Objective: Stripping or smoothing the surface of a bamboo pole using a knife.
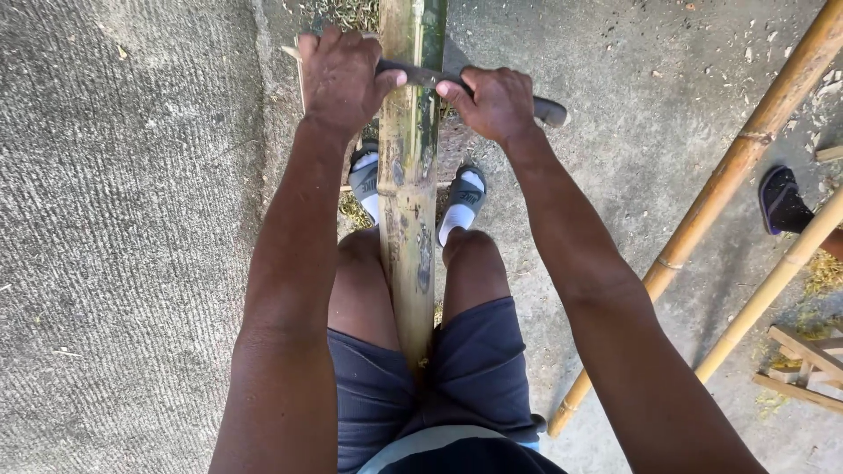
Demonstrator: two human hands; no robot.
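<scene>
With the bamboo pole clamped upright between the knees, the left hand and right hand each grip an end of the knife laid across it; even, level pressure should keep the blade from skewing.

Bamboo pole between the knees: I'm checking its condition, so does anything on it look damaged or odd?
The bamboo pole shows dark blotches and scuffed patches along its pale surface, while its far end stays green. Both hands grip a blade laid across it. No split shows.
</scene>
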